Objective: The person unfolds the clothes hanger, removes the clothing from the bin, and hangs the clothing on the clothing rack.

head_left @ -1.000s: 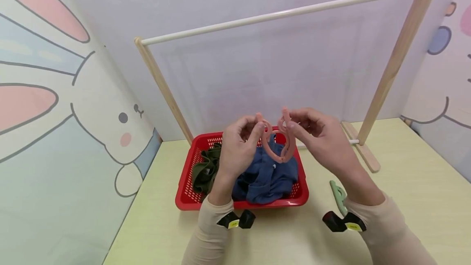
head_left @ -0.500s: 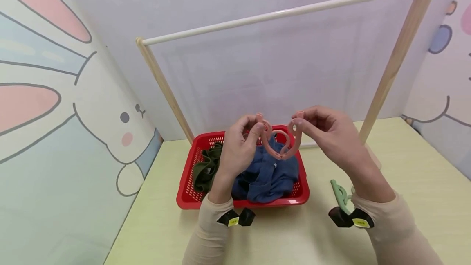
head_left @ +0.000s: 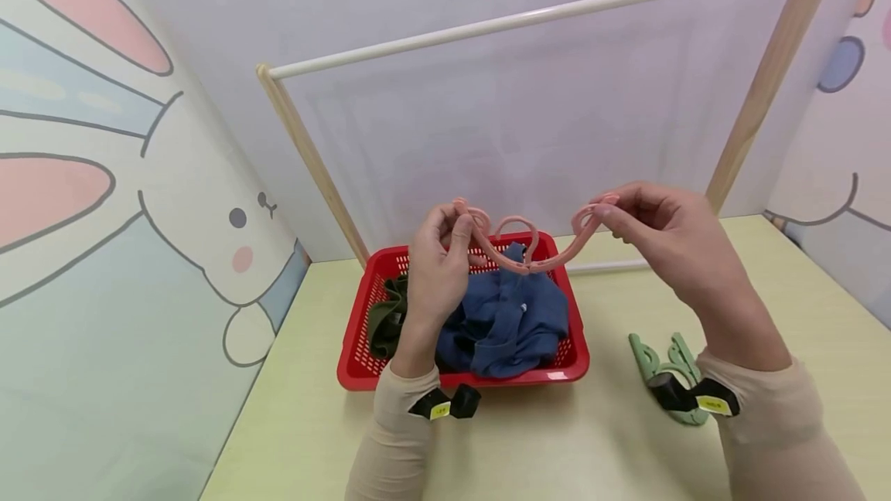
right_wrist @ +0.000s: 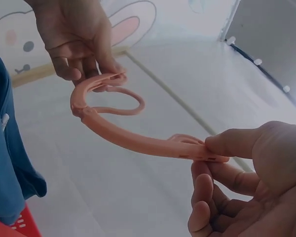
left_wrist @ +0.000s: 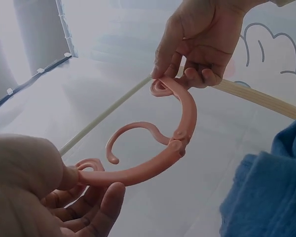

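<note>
A pink folding clothes hanger [head_left: 530, 265] is held up between both hands, its two arms spread into a wide curve with the hook rising from the middle joint. My left hand [head_left: 438, 273] pinches the end of one arm between thumb and fingers. At the other end, my right hand [head_left: 678, 246] pinches the second arm the same way. The left wrist view shows the hanger [left_wrist: 153, 168] from below, both arms bent at the hinge. In the right wrist view the right thumb [right_wrist: 232, 142] presses on the hanger's end.
Below the hands stands a red basket [head_left: 462, 383] with a blue garment [head_left: 511, 323] and a dark green garment [head_left: 386, 323]. A green folded hanger [head_left: 685, 362] lies on the table under the right wrist. Behind rises a wooden rack with a white rod [head_left: 543, 16].
My right hand has moved right and slightly up, and the pink hanger's arms have swung apart from a narrow U to a wide curve. The left hand has shifted slightly left.
</note>
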Tool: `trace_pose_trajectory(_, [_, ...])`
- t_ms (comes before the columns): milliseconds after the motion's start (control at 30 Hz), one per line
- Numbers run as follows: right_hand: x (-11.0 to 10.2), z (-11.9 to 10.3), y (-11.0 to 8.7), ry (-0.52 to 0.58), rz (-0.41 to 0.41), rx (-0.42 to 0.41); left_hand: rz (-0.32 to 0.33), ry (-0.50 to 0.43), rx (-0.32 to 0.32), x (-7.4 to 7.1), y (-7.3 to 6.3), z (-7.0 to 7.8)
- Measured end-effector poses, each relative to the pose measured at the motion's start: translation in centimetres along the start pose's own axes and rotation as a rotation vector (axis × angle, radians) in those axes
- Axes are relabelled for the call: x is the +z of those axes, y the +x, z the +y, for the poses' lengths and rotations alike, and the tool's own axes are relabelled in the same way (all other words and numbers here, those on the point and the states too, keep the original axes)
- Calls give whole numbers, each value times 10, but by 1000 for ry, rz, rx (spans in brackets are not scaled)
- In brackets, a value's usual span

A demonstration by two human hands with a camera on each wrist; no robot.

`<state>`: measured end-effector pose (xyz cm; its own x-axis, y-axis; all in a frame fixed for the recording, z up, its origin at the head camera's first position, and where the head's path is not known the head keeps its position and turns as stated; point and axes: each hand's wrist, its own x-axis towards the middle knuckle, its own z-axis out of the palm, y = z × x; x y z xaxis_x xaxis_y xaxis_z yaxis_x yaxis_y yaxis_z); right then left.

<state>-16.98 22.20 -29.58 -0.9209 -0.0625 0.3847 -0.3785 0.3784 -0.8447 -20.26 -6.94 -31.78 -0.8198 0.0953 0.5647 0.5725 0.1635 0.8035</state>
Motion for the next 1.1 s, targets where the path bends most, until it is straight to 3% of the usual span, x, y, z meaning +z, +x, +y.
trace_pose_trajectory(133, [-6, 1, 0, -11, -10, 30, 59, -19, -32, -1, -1, 2])
trace_pose_trajectory(400, [-18, 10, 1, -53, -48, 70, 127, -81, -8, -7, 1, 3])
trace_pose_trajectory(500, [-21, 13, 1, -79, -86, 59, 134, -133, 1, -8, 2, 3])
trace_pose_trajectory(833, [-24, 16, 5, -157, -228, 69, 173, -166, 43, -10, 4, 1])
trace_pose_trajectory(1100, [-21, 16, 7, -187, -271, 78, 195, -273, 52, -10, 5, 4])
